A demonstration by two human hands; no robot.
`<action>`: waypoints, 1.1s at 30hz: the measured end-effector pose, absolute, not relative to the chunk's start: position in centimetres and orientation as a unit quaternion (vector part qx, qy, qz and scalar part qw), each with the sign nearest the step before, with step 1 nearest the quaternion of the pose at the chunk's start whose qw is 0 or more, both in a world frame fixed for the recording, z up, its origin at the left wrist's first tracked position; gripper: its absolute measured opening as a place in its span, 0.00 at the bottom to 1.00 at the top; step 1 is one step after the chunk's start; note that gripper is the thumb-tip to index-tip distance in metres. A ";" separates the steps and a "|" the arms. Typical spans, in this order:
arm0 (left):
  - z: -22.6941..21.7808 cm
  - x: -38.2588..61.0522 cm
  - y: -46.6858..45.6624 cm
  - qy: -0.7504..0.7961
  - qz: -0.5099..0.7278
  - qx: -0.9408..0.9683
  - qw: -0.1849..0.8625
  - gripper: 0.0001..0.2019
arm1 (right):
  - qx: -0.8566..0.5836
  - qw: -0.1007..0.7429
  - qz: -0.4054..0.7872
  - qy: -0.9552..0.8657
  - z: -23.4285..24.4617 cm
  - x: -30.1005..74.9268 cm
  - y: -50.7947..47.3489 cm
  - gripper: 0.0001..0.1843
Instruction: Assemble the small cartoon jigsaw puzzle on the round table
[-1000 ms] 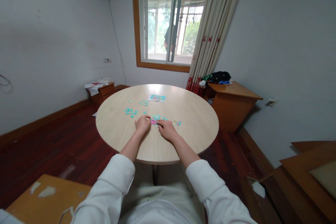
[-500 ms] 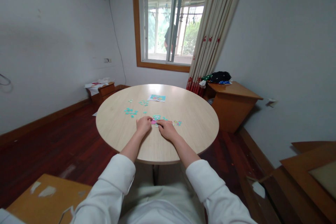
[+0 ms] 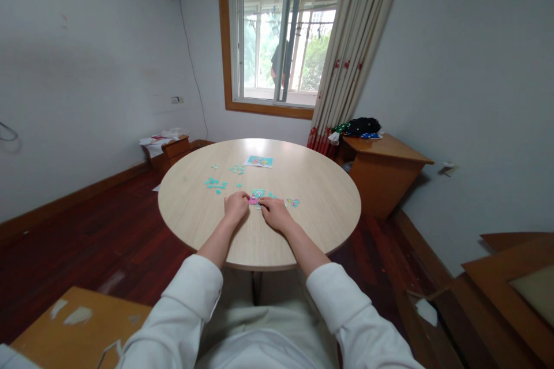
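Note:
My left hand (image 3: 236, 206) and my right hand (image 3: 274, 213) rest side by side on a round light-wood table (image 3: 303, 225). Their curled fingertips meet at a small cluster of joined puzzle pieces (image 3: 258, 195), pink and turquoise. Both hands press or pinch at this cluster; what each finger holds is too small to make out. Loose turquoise pieces (image 3: 215, 184) lie to the left, more pieces (image 3: 237, 169) farther back, and a few coloured pieces (image 3: 292, 203) sit right of my right hand. A small picture card (image 3: 258, 161) lies beyond.
A wooden cabinet (image 3: 381, 170) with dark clothes on top stands right of the table, next to a curtain (image 3: 355, 46) and a window (image 3: 281, 29). A wooden box (image 3: 173, 149) sits by the left wall. More wooden furniture (image 3: 73, 323) is close at bottom left and at right.
My left hand has slid slightly right, closing the gap to the puzzle cluster and my right hand. Little else has moved.

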State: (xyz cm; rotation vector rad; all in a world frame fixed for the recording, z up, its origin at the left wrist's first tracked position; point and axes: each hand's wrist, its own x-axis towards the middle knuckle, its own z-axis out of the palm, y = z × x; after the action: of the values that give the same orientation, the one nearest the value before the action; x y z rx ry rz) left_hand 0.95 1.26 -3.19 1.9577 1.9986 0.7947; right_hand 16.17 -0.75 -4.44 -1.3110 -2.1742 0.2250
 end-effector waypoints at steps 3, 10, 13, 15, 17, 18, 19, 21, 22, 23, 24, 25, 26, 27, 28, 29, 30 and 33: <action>-3.1 1.0 1.2 0.685 0.269 0.667 0.115 0.17 | -0.494 0.292 0.086 -0.815 -4.4 16.2 -0.8 0.17; -3.5 0.9 1.4 0.681 0.280 0.664 0.128 0.17 | -0.494 0.293 0.087 -0.814 -4.4 16.2 -0.8 0.17; -3.8 0.7 1.9 0.663 0.350 0.641 0.162 0.16 | -0.493 0.296 0.083 -0.814 -4.5 16.2 -0.7 0.17; -3.8 0.5 2.3 0.642 0.434 0.596 0.209 0.16 | -0.492 0.297 0.082 -0.814 -4.6 16.3 -0.7 0.17; -3.7 0.1 2.6 0.612 0.523 0.522 0.282 0.14 | -0.492 0.297 0.081 -0.814 -4.7 16.5 -0.6 0.17; -3.5 -0.1 2.6 0.589 0.561 0.476 0.333 0.13 | -0.491 0.297 0.082 -0.815 -4.8 16.5 -0.5 0.17; -3.3 -0.3 2.6 0.556 0.593 0.428 0.395 0.12 | -0.490 0.297 0.082 -0.815 -4.8 16.6 -0.5 0.17; -2.8 -0.7 2.3 0.459 0.627 0.338 0.531 0.10 | -0.488 0.297 0.083 -0.817 -4.9 16.6 -0.4 0.16; -2.6 -0.9 2.2 0.412 0.630 0.297 0.588 0.09 | -0.487 0.296 0.083 -0.818 -4.9 16.7 -0.4 0.16; -2.4 -1.1 2.0 0.372 0.628 0.260 0.632 0.09 | -0.488 0.295 0.083 -0.818 -5.0 16.7 -0.4 0.16; -2.2 -1.2 1.9 0.341 0.624 0.228 0.665 0.10 | -0.489 0.294 0.082 -0.817 -4.9 16.7 -0.4 0.16; -2.1 -1.3 1.8 0.317 0.620 0.203 0.688 0.11 | -0.490 0.293 0.081 -0.817 -4.9 16.7 -0.4 0.16; -2.0 -1.3 1.7 0.297 0.617 0.184 0.705 0.12 | -0.491 0.292 0.080 -0.817 -4.9 16.7 -0.4 0.16; -1.9 -1.3 1.6 0.279 0.613 0.173 0.719 0.13 | -0.491 0.292 0.080 -0.817 -4.9 16.7 -0.5 0.16; -1.9 -1.3 1.5 0.261 0.607 0.169 0.731 0.13 | -0.490 0.292 0.080 -0.817 -4.8 16.7 -0.5 0.16; -1.9 -1.3 1.5 0.245 0.600 0.171 0.742 0.14 | -0.489 0.292 0.080 -0.818 -4.8 16.7 -0.5 0.16; -1.9 -1.3 1.4 0.232 0.594 0.175 0.750 0.15 | -0.488 0.291 0.080 -0.819 -4.7 16.7 -0.5 0.17; -1.8 -1.2 1.2 0.224 0.583 0.184 0.759 0.18 | -0.484 0.293 0.081 -0.821 -4.7 16.7 -0.6 0.17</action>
State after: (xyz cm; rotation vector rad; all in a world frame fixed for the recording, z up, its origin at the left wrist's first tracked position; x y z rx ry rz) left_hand -1.16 1.24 -1.82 0.4009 0.4869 1.2703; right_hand 16.74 -0.57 -4.69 -1.2895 -2.1862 0.2148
